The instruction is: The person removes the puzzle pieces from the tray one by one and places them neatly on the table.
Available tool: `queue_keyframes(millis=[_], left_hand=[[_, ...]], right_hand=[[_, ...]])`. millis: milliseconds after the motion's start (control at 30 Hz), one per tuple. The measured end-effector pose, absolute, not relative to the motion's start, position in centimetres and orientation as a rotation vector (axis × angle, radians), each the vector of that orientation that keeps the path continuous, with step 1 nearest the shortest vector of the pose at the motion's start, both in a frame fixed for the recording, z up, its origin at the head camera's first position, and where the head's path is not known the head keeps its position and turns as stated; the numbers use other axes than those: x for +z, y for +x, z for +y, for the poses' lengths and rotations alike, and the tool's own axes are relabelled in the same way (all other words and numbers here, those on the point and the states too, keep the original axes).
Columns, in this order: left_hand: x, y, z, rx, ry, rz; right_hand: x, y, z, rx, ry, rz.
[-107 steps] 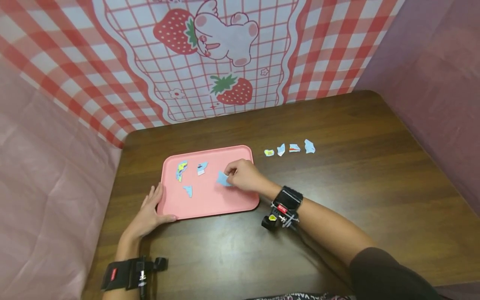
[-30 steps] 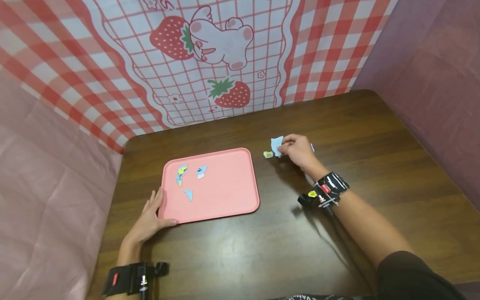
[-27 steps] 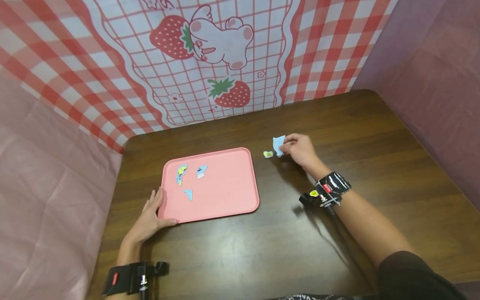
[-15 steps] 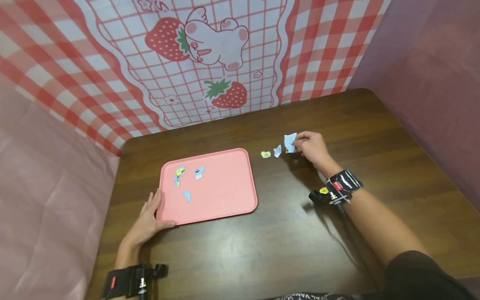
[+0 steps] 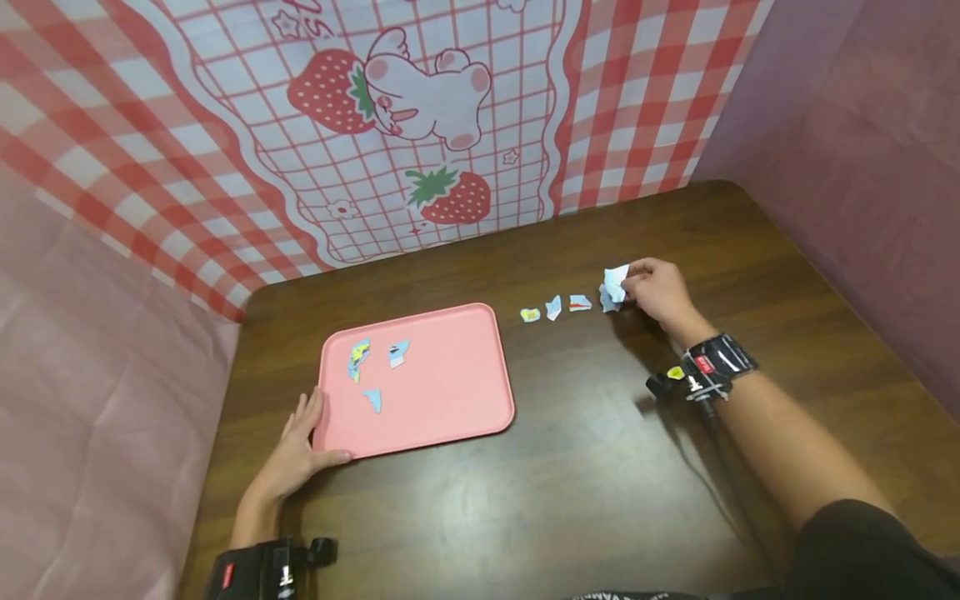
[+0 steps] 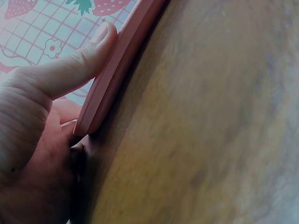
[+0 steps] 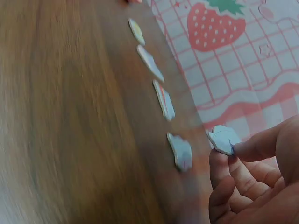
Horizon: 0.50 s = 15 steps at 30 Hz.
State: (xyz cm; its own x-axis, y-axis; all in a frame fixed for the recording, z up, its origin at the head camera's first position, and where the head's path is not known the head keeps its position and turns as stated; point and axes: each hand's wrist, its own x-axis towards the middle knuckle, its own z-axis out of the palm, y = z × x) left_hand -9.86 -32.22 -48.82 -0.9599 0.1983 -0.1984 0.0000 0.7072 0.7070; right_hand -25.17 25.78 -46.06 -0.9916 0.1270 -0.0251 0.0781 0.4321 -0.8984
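Observation:
My right hand (image 5: 660, 292) pinches a light-blue puzzle piece (image 5: 617, 282) between thumb and fingertips. In the head view this piece overlaps another light-blue piece (image 5: 608, 303) at the right end of a row; the right wrist view shows the two apart. The row continues leftward with a red-striped piece (image 5: 580, 303), a blue-and-white piece (image 5: 553, 308) and a yellow piece (image 5: 530, 315). My left hand (image 5: 288, 454) rests at the near left corner of the pink tray (image 5: 442, 383), thumb along the front rim, fingers extended against the left side.
Three puzzle pieces lie on the tray's left half: a yellow-and-blue one (image 5: 357, 360), a blue-and-white one (image 5: 397, 353) and a plain blue one (image 5: 372, 400). A checked strawberry cloth (image 5: 517, 208) hangs behind the brown table (image 5: 570, 467).
My right hand has carried the light-blue piece off the tray, then rightward along the row to its right end. My left hand keeps its place at the tray's corner.

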Motion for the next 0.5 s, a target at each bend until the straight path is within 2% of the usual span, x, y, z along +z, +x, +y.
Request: queue_keyframes(millis=[500], left_hand=[[-48.9,-9.9,-32.2,1.089,0.15,2.67]], right_hand=[[-47.0,-25.4,28.3,1.134,-0.102,-2.8]])
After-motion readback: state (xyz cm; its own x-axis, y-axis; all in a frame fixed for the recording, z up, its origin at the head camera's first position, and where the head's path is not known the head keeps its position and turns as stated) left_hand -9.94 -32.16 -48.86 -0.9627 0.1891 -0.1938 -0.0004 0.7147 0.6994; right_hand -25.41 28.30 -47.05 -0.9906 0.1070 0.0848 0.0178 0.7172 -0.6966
